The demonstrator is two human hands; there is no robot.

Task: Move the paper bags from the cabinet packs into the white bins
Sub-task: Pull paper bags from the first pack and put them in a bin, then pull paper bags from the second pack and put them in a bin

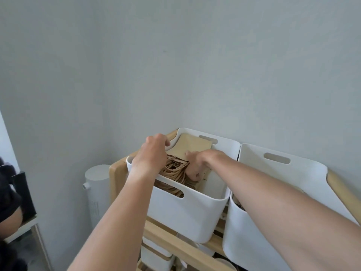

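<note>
two white bins are seen side by side on the top of a pale wooden rack [117, 173] set into a grey corner. the left bin [195, 212] holds a stack of brown paper bags [193, 146] standing on edge, with their twisted paper handles [173, 171] bunched toward its 9 o'clock side and showing through the cut-out grip in the near wall. the left hand [150, 155] is laid over the left rim of that bin, at about 10 o'clock of its opening, fingers curled down over the edge; whether anything is pinched under them cannot be told. the right hand [195, 165] is reached into the same bin from 4 o'clock, fingers closed around the bags just below their top edge, the thumb side pressed against the flat brown face. the right bin [283, 173] is stood touching the first at 3 o'clock, and is largely crossed by the right forearm; something brown is glimpsed inside it near the forearm, too hidden to be told apart. a white cylindrical appliance [97, 184] with a small spout is stood on the floor at 9 o'clock of the rack. more white containers [156, 257] are seen on a lower shelf at 6 o'clock. a dark sleeve [7, 192] is caught at the far left edge.
</note>
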